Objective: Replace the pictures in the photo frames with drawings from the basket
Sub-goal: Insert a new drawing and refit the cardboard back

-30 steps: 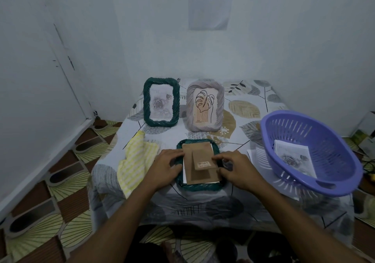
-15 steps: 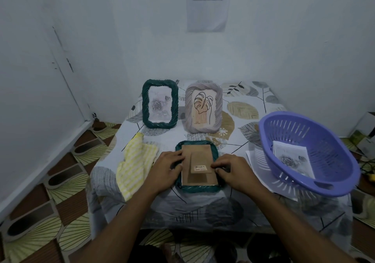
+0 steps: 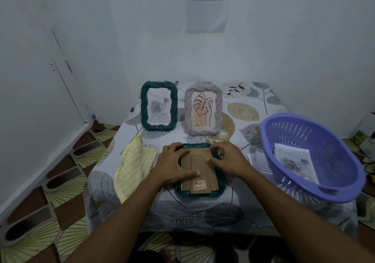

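Floor [image 3: 50, 212], left edge and lower left: tiles with a brown and yellow-green fan pattern.

Cloth [image 3: 134, 167], left of centre: yellow striped, crumpled on the table's [image 3: 239, 136] left side, just beside your left hand.

Left hand [image 3: 172, 166], centre: lies flat on the left part of the board [image 3: 185, 183]. The fingers are straight and close together and reach the upper left rim. The thumb stretches right across the board.

Flat frame [image 3: 198, 195], centre, near the table's front edge: green rope rim, face down, between your two hands. The brown board fills its back. The stand flap [image 3: 200, 173] lies flat on the board, with a label at its lower end.

Right hand [image 3: 229, 159], right of centre: fingers bent, tips at the board's upper right and on the rim there. You cannot tell from this view whether they pinch anything.

Green frame [image 3: 159, 105], upper centre: upright and holding a grey rose drawing.

Grey frame [image 3: 203, 111], just right of it: upright and holding a leaf line picture.

Sheets [image 3: 252, 160]: white, partly under the basket's left side.

Basket [image 3: 324, 185], right: purple, slotted and tilted at the table's right edge, with a rose drawing [image 3: 294, 161] inside.

Table: covered in a leaf-print cloth and set in a corner of white walls [image 3: 284, 39].

Notice [image 3: 208, 6], top centre: a printed sheet on the wall, its text too small to read.
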The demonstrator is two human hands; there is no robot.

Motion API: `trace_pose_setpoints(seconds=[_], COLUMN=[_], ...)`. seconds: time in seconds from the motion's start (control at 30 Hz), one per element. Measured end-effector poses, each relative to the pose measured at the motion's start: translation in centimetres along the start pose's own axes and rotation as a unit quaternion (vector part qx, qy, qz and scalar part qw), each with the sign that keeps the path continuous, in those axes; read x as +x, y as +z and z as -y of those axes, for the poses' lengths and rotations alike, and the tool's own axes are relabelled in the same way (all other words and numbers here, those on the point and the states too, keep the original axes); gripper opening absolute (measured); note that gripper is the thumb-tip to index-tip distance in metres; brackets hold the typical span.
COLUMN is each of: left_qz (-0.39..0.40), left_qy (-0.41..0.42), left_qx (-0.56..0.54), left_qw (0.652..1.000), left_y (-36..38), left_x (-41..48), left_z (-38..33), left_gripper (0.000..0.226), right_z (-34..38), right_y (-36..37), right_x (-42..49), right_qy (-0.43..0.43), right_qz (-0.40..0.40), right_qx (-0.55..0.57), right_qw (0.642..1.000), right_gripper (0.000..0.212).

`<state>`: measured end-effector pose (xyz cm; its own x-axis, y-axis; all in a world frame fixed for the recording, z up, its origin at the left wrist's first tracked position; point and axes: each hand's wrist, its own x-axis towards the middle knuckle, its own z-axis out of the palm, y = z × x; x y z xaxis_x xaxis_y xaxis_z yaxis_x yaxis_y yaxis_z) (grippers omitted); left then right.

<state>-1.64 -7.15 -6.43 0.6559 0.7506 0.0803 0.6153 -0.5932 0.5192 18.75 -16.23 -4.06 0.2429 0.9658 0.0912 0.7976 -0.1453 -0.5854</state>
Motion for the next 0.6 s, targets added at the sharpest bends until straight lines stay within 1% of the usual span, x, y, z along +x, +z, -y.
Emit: trace_pose_setpoints(seconds=[0.1,0.23,0.37,0.47,0.6], left_qz=[-0.012,-0.016,-0.021,-0.019,-0.041], left_qy=[0.002,0.003,-0.002,0.002,0.003], left_qx=[0.016,0.002,-0.015,-0.021,-0.066], left_qw=[1.0,1.0,1.0,1.0,0.997], left_y=[0.1,0.3,0.2,0.0,0.3], left_x=[-0.1,0.1,0.2,0.2,-0.4], left_z=[0.2,0.4,0.5,0.3,0.5], left_gripper=[0.109,0.113,0.114,0.116,0.114], right_z=[-0.4,-0.6,-0.8,-1.0,-1.2], right_y=[0.4,0.4,0.2,0.3,0.4], right_x=[0.5,1.2,1.8,2.0,2.0], right_qy=[0.007,0.013,0.015,0.024,0.008], right_qz=[0.024,0.057,0.084,0.081,0.068], right_qx=[-0.009,-0.024,-0.022,-0.014,-0.02], right_qw=[1.0,0.998,0.996,0.996,0.997], right_gripper=[0.063,0.075,0.077,0.077,0.066])
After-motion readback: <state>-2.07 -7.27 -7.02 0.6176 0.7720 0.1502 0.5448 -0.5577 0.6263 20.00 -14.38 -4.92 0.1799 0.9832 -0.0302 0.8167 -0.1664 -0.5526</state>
